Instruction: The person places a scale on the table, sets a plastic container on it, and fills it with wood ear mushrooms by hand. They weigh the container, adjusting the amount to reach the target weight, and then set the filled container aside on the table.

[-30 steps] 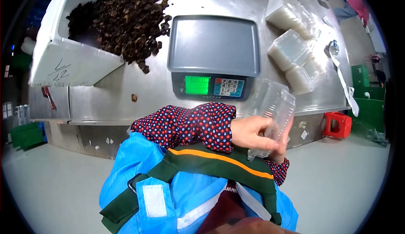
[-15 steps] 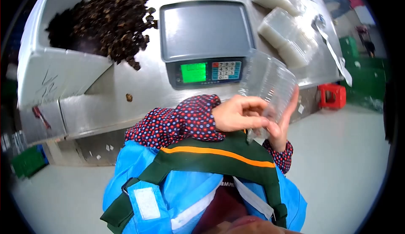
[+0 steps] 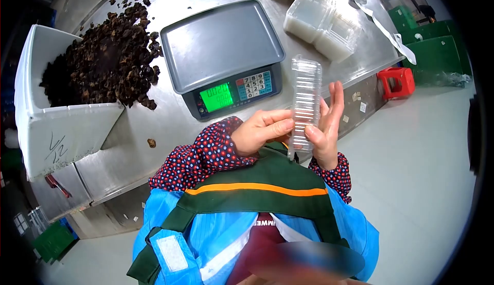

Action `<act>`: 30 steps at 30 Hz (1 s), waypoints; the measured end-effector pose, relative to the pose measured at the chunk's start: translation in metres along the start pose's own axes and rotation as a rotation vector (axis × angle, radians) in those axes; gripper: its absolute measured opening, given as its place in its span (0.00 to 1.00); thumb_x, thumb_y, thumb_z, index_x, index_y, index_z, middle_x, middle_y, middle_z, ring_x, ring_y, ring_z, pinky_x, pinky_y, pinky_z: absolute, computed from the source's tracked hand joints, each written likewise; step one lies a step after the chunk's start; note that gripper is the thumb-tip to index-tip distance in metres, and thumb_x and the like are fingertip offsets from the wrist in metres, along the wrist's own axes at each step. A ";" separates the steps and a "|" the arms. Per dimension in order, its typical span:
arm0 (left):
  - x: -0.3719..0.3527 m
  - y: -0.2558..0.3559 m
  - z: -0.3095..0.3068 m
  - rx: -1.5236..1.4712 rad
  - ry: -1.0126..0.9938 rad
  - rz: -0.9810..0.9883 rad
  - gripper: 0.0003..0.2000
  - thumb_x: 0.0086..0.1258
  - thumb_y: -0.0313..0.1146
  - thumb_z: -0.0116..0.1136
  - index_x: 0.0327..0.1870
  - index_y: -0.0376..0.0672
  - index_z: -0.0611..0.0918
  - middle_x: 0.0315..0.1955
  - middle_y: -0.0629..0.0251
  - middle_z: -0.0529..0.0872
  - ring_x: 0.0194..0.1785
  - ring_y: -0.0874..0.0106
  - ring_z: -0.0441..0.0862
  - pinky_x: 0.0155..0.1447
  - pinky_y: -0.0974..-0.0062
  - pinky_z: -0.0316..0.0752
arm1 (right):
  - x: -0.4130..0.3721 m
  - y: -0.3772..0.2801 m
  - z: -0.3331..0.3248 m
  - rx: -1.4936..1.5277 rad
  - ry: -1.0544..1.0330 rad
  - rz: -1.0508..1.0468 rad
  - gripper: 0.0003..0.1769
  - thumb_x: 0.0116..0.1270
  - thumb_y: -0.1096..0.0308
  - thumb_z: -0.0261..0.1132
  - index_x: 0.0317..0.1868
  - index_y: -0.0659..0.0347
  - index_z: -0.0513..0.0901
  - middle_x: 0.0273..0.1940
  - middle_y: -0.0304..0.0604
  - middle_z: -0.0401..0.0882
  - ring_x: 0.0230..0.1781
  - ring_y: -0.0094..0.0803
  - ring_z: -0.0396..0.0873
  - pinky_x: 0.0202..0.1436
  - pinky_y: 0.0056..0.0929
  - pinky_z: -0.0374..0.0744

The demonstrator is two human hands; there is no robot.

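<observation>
A clear, ribbed plastic clamshell box point(image 3: 307, 89) stands on edge between my hands, close to my apron. My left hand point(image 3: 262, 130) pinches its left side between thumb and fingers. From the right, my right hand point(image 3: 328, 128) holds it with the thumb on the near face and the other fingers stretched up behind. Just beyond is a digital scale point(image 3: 221, 46) with a bare grey pan and a lit green display. Left of the scale, dark brown shrivelled pieces point(image 3: 108, 61), resembling dried mushrooms, spill from a white foam box point(image 3: 67, 136) lying on its side.
Stacks of clear plastic boxes point(image 3: 321, 25) lie at the table's far right, beside a white-handled spoon point(image 3: 381, 22). A single brown piece point(image 3: 151, 143) rests near the front of the metal table point(image 3: 123, 146). A red stool point(image 3: 396, 83) and green crates point(image 3: 435, 56) stand to the right.
The clamshell box has turned from a slanted, broadside position to narrow side-on and more upright. My right fingers now stretch upward behind it. The camera view has shifted, moving the table items leftward.
</observation>
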State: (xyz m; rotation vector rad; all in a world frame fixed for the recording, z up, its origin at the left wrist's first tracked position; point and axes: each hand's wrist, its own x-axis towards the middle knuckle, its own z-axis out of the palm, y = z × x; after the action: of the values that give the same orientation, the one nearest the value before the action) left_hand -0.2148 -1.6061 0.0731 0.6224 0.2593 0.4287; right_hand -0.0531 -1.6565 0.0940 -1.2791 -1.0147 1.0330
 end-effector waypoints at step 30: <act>0.047 0.087 0.065 0.881 0.167 0.690 0.15 0.58 0.16 0.56 0.46 0.37 0.74 0.35 0.67 0.73 0.39 0.78 0.73 0.43 0.81 0.70 | 0.125 -0.028 -0.100 0.762 -0.098 -0.531 0.52 0.46 0.48 0.69 0.67 0.57 0.53 0.65 0.51 0.53 0.67 0.48 0.50 0.66 0.57 0.55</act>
State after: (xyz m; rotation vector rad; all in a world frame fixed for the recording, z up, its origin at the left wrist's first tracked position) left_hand -0.1765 -1.5536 0.1728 1.5590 0.3932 1.0517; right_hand 0.0750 -1.5592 0.1206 -0.3138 -0.8377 0.9260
